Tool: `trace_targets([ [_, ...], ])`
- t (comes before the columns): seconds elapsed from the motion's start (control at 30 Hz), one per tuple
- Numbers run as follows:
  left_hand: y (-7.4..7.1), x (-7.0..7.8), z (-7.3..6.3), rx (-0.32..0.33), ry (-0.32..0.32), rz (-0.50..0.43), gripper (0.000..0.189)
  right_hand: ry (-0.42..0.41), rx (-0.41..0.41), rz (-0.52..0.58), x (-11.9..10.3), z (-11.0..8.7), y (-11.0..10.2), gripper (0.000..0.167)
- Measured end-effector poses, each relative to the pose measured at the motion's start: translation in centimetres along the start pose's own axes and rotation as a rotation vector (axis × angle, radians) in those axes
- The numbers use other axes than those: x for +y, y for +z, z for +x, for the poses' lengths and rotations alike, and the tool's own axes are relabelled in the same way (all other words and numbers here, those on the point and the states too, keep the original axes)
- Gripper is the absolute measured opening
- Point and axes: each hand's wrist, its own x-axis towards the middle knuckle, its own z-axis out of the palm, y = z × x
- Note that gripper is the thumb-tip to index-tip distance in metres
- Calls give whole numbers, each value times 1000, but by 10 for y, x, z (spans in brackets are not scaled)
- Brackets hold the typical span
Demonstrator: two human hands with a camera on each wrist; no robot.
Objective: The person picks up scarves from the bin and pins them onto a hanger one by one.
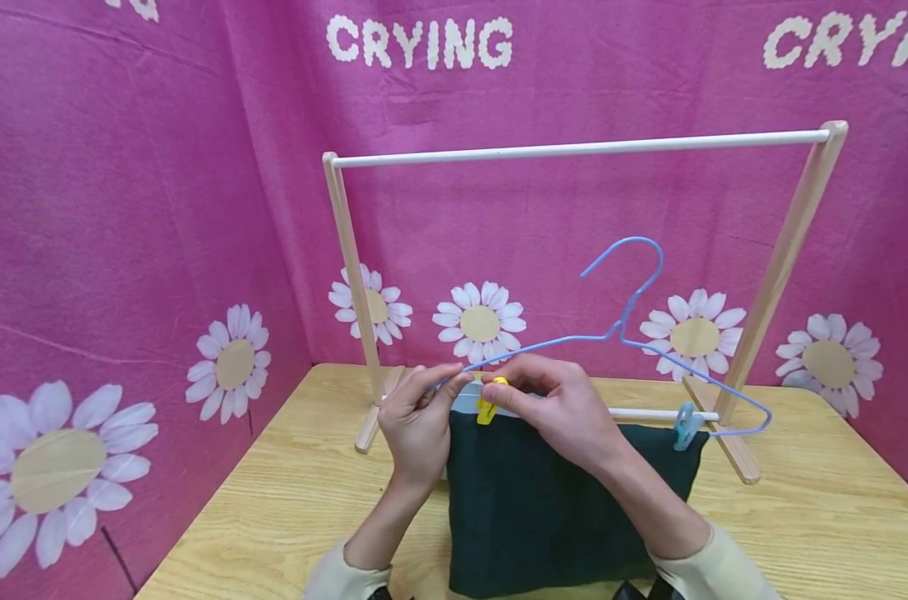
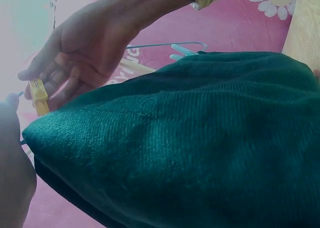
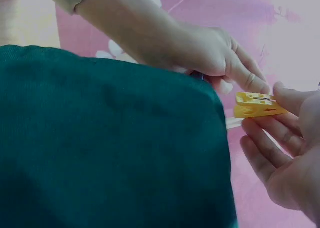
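A blue wire hanger (image 1: 574, 338) stands hook up, with a dark green cloth (image 1: 559, 508) hanging along its lower side. My left hand (image 1: 416, 425) grips the hanger's left end, next to the cloth's upper left corner. Between thumb and fingers, my right hand (image 1: 566, 408) pinches a yellow clothespin (image 1: 487, 407) close to the cloth's top edge. The right wrist view shows the clothespin (image 3: 255, 105) just beyond the cloth's edge. At the right end, a light blue clothespin (image 1: 686, 427) clips the cloth to the hanger.
Behind the hands stands a wooden rack with a white top rail (image 1: 574, 150). Its right foot (image 1: 731, 442) rests on the wooden table (image 1: 273, 508) near the hanger's right end. A pink curtain (image 1: 423, 217) with daisies closes off the back and left side.
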Motion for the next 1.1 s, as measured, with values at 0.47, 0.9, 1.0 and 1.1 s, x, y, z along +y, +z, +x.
trace_targets([
  [0.47, 5, 9, -2, 11, -114, -45, 18, 21, -6, -11, 4, 3, 21, 12],
  [0.9, 5, 4, -2, -1, -97, -28, 18, 74, -174, -136, 3, 6, 19, 20],
  [1.0, 4, 3, -2, -2, -99, -30, 17, 71, -201, -127, 4, 6, 18, 22],
  [1.1, 4, 3, -3, -10, -111, -34, 17, 70, -197, -136, 4, 4, 14, 28],
])
